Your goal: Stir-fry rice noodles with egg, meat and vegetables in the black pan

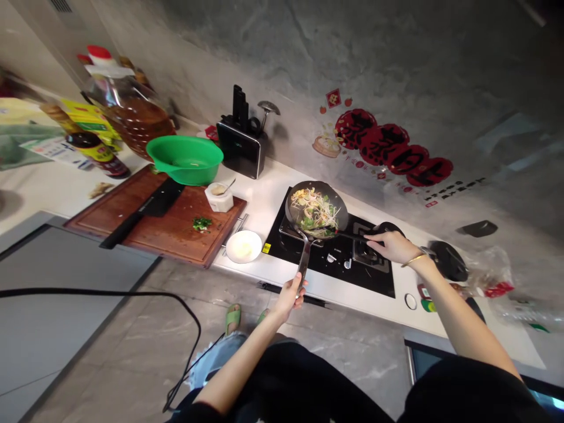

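My left hand [289,295] is wrapped round the handle of a dark frying pan [341,202], which sits on the left burner of a black gas hob [324,258]. Bean sprouts mixed with green leaves and some yellow bits [315,207] fill the pan. My right hand [392,245] grips the black handle of a spatula [350,235]. The spatula's blade reaches into the pan at its near right side, partly hidden by the food. A bracelet circles my right wrist.
Left of the hob are a white bowl [244,247], a wooden board [185,235] with a cleaver [145,211] and chopped greens, a seasoning jar [219,198], a green basin [185,160], a knife block [241,147] and an oil jug [127,108]. A lid [448,260] lies at right.
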The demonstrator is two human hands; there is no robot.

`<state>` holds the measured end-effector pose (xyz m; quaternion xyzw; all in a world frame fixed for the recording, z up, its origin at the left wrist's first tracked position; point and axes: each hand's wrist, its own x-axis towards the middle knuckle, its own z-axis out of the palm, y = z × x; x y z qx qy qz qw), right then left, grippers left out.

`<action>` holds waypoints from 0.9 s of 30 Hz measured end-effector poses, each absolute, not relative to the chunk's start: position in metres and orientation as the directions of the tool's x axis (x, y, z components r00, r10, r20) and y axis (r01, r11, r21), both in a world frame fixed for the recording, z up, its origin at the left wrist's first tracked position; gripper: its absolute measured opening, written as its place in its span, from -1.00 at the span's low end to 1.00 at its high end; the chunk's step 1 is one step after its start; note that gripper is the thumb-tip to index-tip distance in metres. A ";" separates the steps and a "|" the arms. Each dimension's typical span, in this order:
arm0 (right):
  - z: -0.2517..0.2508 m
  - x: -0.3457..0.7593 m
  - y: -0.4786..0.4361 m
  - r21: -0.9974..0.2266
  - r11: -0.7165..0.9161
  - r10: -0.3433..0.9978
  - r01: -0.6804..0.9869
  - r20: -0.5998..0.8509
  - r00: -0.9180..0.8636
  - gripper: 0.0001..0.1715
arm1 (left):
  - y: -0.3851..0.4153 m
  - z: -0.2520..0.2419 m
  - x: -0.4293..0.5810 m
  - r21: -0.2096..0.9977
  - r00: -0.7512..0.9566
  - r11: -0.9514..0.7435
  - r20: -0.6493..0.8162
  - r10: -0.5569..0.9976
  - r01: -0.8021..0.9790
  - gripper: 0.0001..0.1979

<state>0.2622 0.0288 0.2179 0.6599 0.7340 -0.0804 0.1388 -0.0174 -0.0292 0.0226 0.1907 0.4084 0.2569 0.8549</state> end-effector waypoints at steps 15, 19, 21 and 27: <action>0.177 0.259 0.087 0.176 -0.083 0.955 0.981 -0.268 0.129 -0.56 | -0.029 0.021 -0.018 0.547 0.531 0.788 -0.594 0.604 -0.284 -0.41; 0.233 0.297 0.050 0.110 -0.027 0.948 0.994 -0.313 0.060 -0.58 | -0.029 0.020 -0.018 0.535 0.548 0.791 -0.583 0.599 -0.296 -0.41; 0.249 0.304 0.037 0.122 -0.003 0.946 0.992 -0.321 0.042 -0.57 | -0.029 0.018 -0.017 0.529 0.553 0.795 -0.584 0.595 -0.297 -0.41; 0.203 0.278 0.042 0.130 -0.018 0.976 0.991 -0.212 0.045 -0.54 | -0.029 0.015 -0.017 0.531 0.548 0.795 -0.588 0.595 -0.293 -0.41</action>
